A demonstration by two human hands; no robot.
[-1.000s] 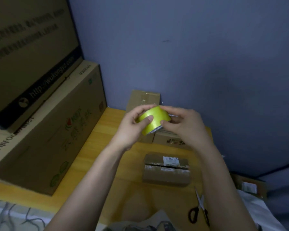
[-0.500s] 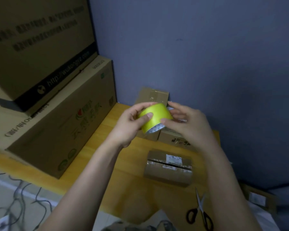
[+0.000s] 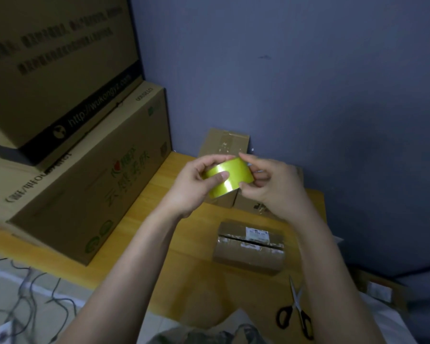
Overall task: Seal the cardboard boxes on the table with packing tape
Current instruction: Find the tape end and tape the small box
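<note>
**A:** anyone spot the loose end on the tape roll point(image 3: 227, 180)? Right hand point(image 3: 273, 184) covers its far side and core, left hand point(image 3: 191, 184) wraps the other edge.

**B:** nope, can't tell. Both hands also block part of the back box point(image 3: 225, 142) and the second box point(image 3: 256, 206) beside it. Label point(image 3: 256, 233) on the near box point(image 3: 248, 252) is way too small to read. Upper carton point(image 3: 47, 70) and lower carton point(image 3: 85, 182) run off the left edge, print mostly smeared.
</note>
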